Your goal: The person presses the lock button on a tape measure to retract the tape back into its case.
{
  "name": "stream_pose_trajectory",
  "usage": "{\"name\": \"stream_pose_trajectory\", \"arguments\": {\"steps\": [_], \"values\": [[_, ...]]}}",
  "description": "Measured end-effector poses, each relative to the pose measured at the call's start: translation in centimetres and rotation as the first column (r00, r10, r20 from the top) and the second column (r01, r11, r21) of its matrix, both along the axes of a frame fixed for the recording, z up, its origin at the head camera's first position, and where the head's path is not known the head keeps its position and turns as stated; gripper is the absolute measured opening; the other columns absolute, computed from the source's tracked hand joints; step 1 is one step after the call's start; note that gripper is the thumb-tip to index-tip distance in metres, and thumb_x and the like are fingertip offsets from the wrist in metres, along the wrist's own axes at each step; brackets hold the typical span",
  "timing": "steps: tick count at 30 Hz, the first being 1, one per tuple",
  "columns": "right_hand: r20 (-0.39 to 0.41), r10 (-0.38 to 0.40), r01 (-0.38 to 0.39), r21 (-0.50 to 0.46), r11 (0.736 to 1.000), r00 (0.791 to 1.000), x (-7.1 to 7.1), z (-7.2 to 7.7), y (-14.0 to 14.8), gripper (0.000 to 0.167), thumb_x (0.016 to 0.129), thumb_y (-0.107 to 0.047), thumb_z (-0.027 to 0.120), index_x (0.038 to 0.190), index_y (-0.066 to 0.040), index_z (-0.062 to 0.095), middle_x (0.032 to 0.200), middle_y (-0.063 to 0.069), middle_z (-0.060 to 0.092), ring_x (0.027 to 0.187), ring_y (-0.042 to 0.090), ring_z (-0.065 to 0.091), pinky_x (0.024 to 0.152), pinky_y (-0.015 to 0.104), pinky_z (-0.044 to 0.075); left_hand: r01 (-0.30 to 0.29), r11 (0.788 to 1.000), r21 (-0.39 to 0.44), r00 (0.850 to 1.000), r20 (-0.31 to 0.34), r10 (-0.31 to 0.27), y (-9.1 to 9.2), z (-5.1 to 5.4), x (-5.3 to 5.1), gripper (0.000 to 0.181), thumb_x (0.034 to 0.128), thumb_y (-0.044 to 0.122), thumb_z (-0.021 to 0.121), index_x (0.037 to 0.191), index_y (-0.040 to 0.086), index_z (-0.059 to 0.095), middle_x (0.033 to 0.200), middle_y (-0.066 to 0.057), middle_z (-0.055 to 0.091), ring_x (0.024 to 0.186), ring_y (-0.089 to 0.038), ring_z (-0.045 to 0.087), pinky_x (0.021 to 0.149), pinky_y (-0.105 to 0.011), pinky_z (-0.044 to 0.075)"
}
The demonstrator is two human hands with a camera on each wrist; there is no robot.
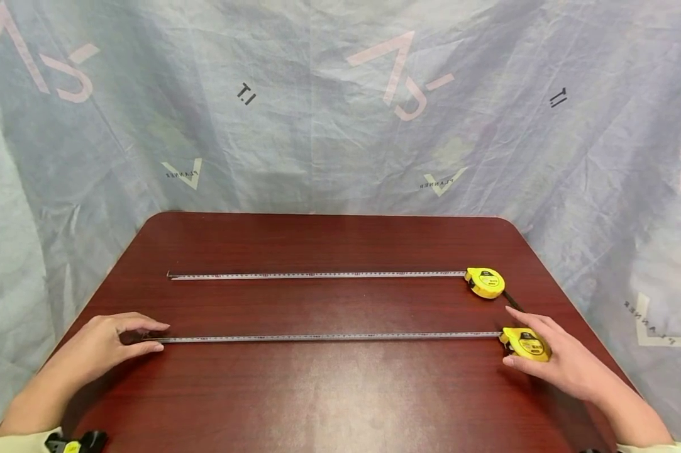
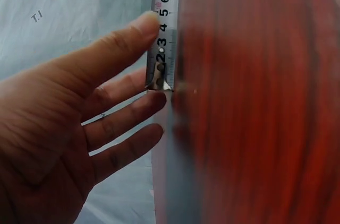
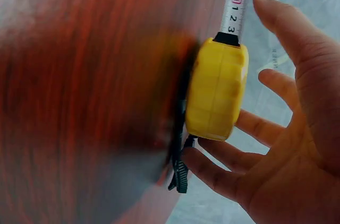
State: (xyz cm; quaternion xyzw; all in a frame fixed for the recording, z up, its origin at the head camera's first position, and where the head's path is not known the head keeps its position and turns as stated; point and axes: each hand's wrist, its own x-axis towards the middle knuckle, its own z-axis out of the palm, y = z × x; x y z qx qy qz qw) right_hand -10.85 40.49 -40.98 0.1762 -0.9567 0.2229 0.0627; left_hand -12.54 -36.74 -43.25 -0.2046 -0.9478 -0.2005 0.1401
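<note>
A tape measure with a yellow case (image 1: 525,344) lies near the table's right side, its blade (image 1: 329,337) drawn out leftward across the table. My left hand (image 1: 105,343) is around the blade's free end, fingers loosely spread; in the left wrist view the thumb tip of the left hand (image 2: 69,96) is beside the blade (image 2: 169,22), near the metal end hook (image 2: 159,82). My right hand (image 1: 566,358) surrounds the case with thumb and fingers apart. In the right wrist view the right hand (image 3: 297,155) has spread fingers beside the yellow case (image 3: 218,91), contact uncertain.
Farther back on the reddish-brown table (image 1: 317,402), a second yellow tape measure (image 1: 485,283) lies with its blade (image 1: 317,275) extended left, roughly parallel to the nearer one. Grey printed cloth (image 1: 312,138) hangs behind and beside the table.
</note>
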Motion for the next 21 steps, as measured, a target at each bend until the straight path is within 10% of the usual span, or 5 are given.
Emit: {"name": "stream_pose_trajectory", "arguments": {"steps": [21], "values": [[-0.107, 0.065, -0.058, 0.068, 0.996, 0.992, -0.1, -1.0, 0.2, 0.085, 0.078, -0.025, 0.093, 0.152, -0.019, 0.052, 0.124, 0.002, 0.062, 0.108, 0.008, 0.055, 0.085, 0.01, 0.034, -0.034, 0.999, -0.026, 0.998, -0.052, 0.033, -1.2, -0.4, 0.0, 0.035, 0.0678, 0.015, 0.096, 0.088, 0.038, 0.079, 0.086, 0.026, 0.069, 0.08, 0.003, 0.064, 0.073, -0.009, 0.041]]}}
